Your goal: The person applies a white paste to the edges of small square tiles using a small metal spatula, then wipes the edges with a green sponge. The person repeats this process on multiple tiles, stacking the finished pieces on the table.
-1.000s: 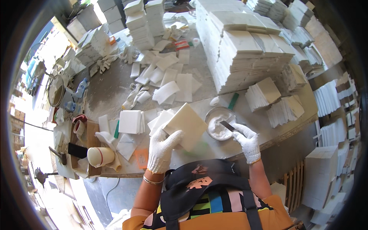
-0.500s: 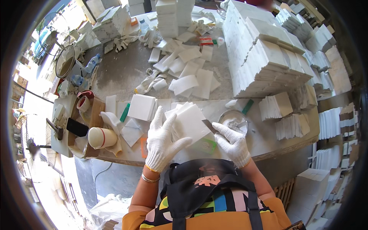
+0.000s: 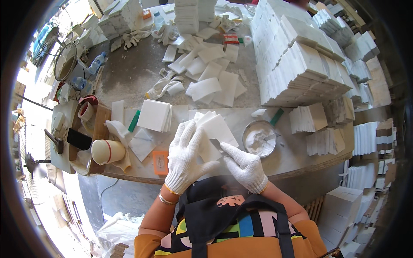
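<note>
My left hand (image 3: pixel 185 157), in a white knit glove, lies flat with its fingers out along the left edge of some white square tiles (image 3: pixel 220 128) fanned in a loose pile. In my gloved right hand (image 3: pixel 245 167) is a small scraper, its flat dark blade (image 3: pixel 216 144) over the near part of those tiles. The scraper's handle is hidden in my fingers. Just right of the pile, a round metal bowl (image 3: pixel 244 136) holds white paste (image 3: pixel 259 143). Left of the pile stands a neat stack of white tiles (image 3: pixel 152 115).
An orange box (image 3: pixel 160 162), a cream cup-shaped container (image 3: pixel 103 152) and a cardboard box (image 3: pixel 101 124) are on the left. Green bars (image 3: pixel 134 121) lie by the tiles. Scattered tiles (image 3: pixel 208 88) cover the middle; tall marble stacks (image 3: pixel 297 73) rise at the right.
My right hand has moved left from beside the bowl, bringing the scraper blade over the tiles. My left hand's fingers have come closer together. The bowl and orange box show more fully.
</note>
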`<state>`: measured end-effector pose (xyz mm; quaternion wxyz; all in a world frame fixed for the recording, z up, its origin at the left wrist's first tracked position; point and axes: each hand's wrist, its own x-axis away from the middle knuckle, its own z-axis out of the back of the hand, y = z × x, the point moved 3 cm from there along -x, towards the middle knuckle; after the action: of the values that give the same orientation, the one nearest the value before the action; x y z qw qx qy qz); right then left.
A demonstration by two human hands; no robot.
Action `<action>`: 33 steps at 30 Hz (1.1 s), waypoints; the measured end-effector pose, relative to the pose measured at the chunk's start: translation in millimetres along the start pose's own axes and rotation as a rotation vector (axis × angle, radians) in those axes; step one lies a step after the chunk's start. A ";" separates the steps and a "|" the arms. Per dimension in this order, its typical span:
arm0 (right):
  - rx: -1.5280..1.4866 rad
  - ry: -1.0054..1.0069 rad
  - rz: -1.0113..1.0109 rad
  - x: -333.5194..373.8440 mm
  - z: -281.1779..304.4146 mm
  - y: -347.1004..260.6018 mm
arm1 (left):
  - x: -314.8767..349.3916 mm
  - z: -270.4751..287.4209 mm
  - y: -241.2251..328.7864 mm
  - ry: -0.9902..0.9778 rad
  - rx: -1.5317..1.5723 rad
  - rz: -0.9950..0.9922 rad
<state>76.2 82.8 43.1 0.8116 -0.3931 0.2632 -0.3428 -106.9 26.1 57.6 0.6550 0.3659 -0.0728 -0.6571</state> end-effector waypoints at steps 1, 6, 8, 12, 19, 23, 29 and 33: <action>0.025 -0.027 0.020 -1.3 -3.9 -4.4 | -0.7 0.3 0.2 0.003 0.001 -0.001; -0.188 0.035 -0.213 -2.3 14.6 11.8 | 1.3 2.8 -0.5 0.024 0.024 0.000; -0.085 0.017 -0.209 -2.8 22.7 12.8 | 2.4 2.5 -0.6 0.031 0.007 0.007; 0.012 0.031 0.024 -3.8 5.4 3.7 | 0.2 3.0 1.1 0.023 0.016 -0.002; -0.093 0.024 -0.157 -8.3 26.3 17.0 | 9.6 -2.1 -6.3 -0.047 -0.029 0.042; -0.163 -0.219 -0.097 3.1 11.1 -1.8 | 18.3 -7.8 -13.3 -0.129 -0.074 0.121; -0.032 -0.409 -0.028 24.8 37.9 0.4 | 30.4 16.1 -24.0 -0.197 -0.099 0.135; -0.216 -0.308 -0.193 39.3 45.1 14.4 | 29.1 4.6 -17.1 -0.166 -0.292 0.096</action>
<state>137.3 80.0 50.1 0.7590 -0.5488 0.1323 -0.3246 -119.8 0.0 39.9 0.7233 0.2075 -0.0480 -0.6569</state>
